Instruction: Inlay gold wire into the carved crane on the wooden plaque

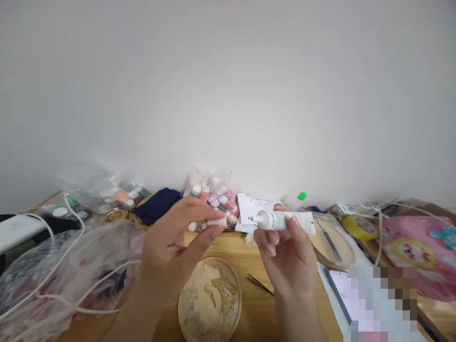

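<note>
My left hand (178,237) pinches a small white cap (216,222) between thumb and fingertips. In my right hand (288,256) lies a white squeeze tube (281,220) with dark print. Its bare nozzle points left, toward the cap, and the two are apart. Thumb and fingers of the right hand close round the tube. Below and between the hands, a round beige plaque (209,301) with a raised gold bird design rests on the wooden table (245,266).
Thin black tweezers (261,285) lie right of the plaque. Behind stand a bag of small capped bottles (217,190) and folded navy cloth (156,205). Plastic bags and a white cable (67,251) crowd the left. A pink pouch (416,247) and a phone (338,289) lie right.
</note>
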